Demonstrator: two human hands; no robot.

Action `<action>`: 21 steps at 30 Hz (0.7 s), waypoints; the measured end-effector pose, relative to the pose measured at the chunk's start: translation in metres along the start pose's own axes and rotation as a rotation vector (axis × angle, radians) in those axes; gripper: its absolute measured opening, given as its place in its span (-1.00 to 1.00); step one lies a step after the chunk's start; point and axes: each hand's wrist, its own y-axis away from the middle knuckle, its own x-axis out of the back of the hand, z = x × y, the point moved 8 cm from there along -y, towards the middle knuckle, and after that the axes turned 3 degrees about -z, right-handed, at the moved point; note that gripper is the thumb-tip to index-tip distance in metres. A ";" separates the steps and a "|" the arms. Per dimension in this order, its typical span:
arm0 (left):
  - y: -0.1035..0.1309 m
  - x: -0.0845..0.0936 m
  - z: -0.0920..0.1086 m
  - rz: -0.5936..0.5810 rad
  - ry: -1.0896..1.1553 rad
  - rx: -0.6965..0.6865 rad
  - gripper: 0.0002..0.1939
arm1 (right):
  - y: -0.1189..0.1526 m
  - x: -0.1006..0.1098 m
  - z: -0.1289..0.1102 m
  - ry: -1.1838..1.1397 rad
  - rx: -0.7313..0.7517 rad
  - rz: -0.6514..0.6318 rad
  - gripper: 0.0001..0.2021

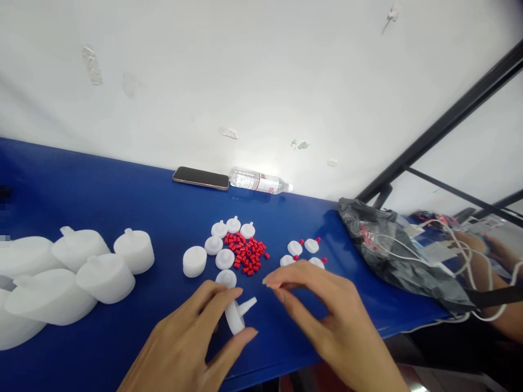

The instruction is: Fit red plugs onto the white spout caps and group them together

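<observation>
My left hand [196, 332] grips a white round cap [236, 317] by its edge, with the cap's thin spout pointing right. To its right, the thumb and forefinger of my right hand [327, 310] are pinched together; whatever lies between them is too small to name. Beyond the hands is a pile of small red pieces [247, 251], with several white caps [225, 259] along its left and upper sides. Further right, several white caps with red tips [295, 248] lie behind my right hand, which partly covers them. A white cylinder [194, 262] stands left of the pile.
Large white spouted containers [105, 277] stand at the left of the blue table [163, 212]. A phone [200, 178] and a clear bottle [260, 181] lie by the wall. At the right are a dark plastic bag [392, 261], white cables and another person's arm [502, 299].
</observation>
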 end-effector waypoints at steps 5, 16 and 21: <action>0.001 0.000 -0.002 -0.002 0.047 0.013 -0.60 | 0.006 -0.017 0.010 -0.191 -0.098 -0.036 -0.80; 0.003 -0.008 -0.002 -0.098 0.123 -0.029 -0.57 | 0.004 -0.027 0.013 -0.313 -0.125 -0.020 -0.72; 0.005 -0.011 -0.004 -0.128 0.129 -0.001 -0.57 | 0.004 -0.023 0.014 -0.311 -0.114 0.015 -0.68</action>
